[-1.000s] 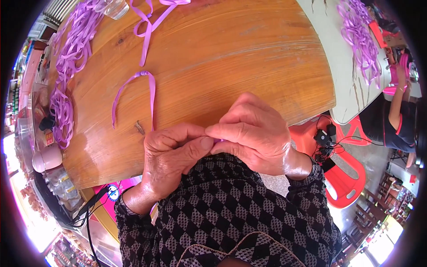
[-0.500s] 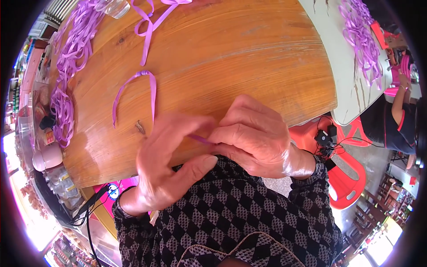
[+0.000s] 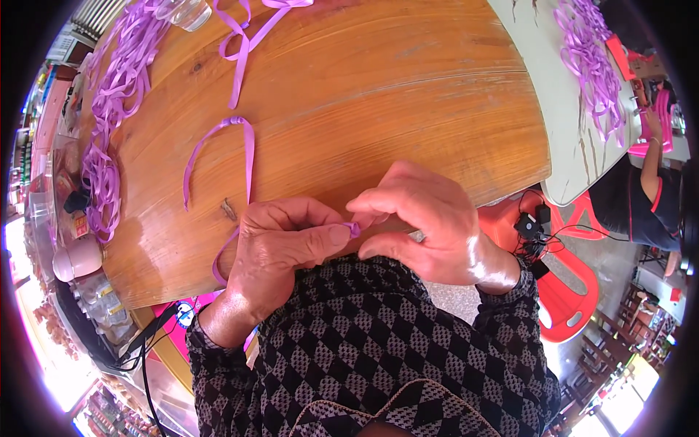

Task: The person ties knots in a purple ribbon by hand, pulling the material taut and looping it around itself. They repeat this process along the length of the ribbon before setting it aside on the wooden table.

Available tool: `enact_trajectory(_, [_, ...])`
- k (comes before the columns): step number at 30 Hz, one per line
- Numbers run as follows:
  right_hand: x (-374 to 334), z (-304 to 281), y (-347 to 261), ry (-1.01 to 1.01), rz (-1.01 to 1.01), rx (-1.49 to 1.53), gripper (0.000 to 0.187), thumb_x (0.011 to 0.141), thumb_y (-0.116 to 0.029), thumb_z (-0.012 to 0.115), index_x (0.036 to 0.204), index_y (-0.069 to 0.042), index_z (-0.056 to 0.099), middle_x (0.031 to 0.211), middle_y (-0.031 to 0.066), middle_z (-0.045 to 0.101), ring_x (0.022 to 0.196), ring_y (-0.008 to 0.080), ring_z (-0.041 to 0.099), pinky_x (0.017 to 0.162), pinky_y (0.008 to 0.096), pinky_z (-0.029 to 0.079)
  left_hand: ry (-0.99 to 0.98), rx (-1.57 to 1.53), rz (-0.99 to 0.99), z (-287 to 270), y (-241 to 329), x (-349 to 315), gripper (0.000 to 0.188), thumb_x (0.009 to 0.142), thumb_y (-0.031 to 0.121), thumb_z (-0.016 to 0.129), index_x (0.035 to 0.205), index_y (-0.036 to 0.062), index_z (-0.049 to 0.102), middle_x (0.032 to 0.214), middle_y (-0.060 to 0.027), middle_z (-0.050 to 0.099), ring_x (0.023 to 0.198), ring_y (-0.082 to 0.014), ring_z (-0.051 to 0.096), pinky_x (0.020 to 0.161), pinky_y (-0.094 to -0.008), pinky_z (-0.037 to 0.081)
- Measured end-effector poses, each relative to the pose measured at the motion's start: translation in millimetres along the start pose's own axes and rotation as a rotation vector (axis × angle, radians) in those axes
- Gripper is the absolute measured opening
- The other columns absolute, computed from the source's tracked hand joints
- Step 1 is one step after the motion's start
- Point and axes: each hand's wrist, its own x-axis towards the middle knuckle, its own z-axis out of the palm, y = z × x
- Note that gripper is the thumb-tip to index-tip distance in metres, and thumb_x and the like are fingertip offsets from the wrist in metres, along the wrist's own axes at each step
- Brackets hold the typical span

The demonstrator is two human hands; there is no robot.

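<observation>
Head view: left hand (image 3: pixel 280 244) grip is closed, thumb and forefinger pinching the end of a thin purple satin ribbon (image 3: pixel 249 156) at the near edge of the surface. Right hand (image 3: pixel 426 222) grip is also closed, fingertips (image 3: pixel 364 206) curled down onto the same pinch point; the bit of ribbon between the two hands is a small folded nub, detail too small to tell. Both hands touch each other right there, over the near rim of the round brown wooden surface (image 3: pixel 378 95).

Key relation: the ribbon's free length lies far and left of the grips. It runs from under the left hand away across the wood, loops over at the far end and comes back toward the near-left, so its long axis is roughly near-to-far. Left hand is nearer to that run; right hand only meets the pinched end.

Rest: a heap of loose purple ribbons (image 3: pixel 109 124) along the far-left rim, another single purple ribbon strip (image 3: pixel 244 51) farther out, a clear plastic cup (image 3: pixel 186 11) at the far edge. To the far right, a pale grey second table (image 3: pixel 553 131) with more purple ribbon; another person's arm (image 3: pixel 649 156) at it, well apart.
</observation>
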Motion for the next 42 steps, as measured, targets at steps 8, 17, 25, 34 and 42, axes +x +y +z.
enact_trajectory(8, [-7,-2,-4,0.087,0.184,0.122,0.018,0.072,-0.002,0.071,0.088,0.0,0.062,0.076,0.0066,0.061,0.067,0.0155,0.054,0.055,0.0268,0.042,0.041,-0.12,0.077,7,-5,1,0.02,0.074,0.013,0.071,0.079,-0.0031,0.062,0.063,-0.0014,0.057,0.051,-0.0059,0.045,0.046,-0.0189,0.032])
enact_trajectory(17, [-5,3,-8,0.084,0.096,0.014,0.015,0.07,0.005,0.068,0.081,-0.001,0.061,0.07,0.0057,0.059,0.061,0.0208,0.051,0.052,0.0304,0.039,0.029,-0.04,0.187,10,-12,-3,0.015,0.081,0.01,0.066,0.087,-0.0035,0.063,0.072,-0.0014,0.061,0.061,-0.0051,0.049,0.055,-0.0173,0.039])
enact_trajectory(25, [-4,3,-7,0.07,0.045,-0.047,0.017,0.066,0.01,0.066,0.077,-0.001,0.061,0.068,0.0061,0.057,0.058,0.02,0.05,0.048,0.0291,0.037,0.055,0.114,0.267,15,-16,-5,0.012,0.082,0.008,0.065,0.088,-0.0033,0.063,0.073,-0.0003,0.061,0.065,-0.003,0.049,0.057,-0.0167,0.04])
enact_trajectory(34, [-9,3,-12,0.141,0.448,0.386,0.011,0.07,0.012,0.058,0.069,0.001,0.059,0.065,0.0023,0.049,0.057,0.0064,0.045,0.046,0.0206,0.033,0.007,0.29,0.331,13,-13,-8,0.012,0.083,0.005,0.063,0.092,-0.0038,0.064,0.076,-0.0016,0.063,0.07,-0.0039,0.052,0.061,-0.018,0.043])
enact_trajectory(42, [-11,3,-10,0.14,0.328,0.215,0.012,0.07,0.012,0.057,0.07,0.0,0.057,0.065,0.0027,0.049,0.057,0.0082,0.046,0.046,0.0206,0.037,0.008,0.336,0.338,25,-6,-7,0.012,0.084,0.005,0.062,0.091,-0.0048,0.063,0.079,-0.0049,0.063,0.074,-0.0056,0.054,0.066,-0.0191,0.045])
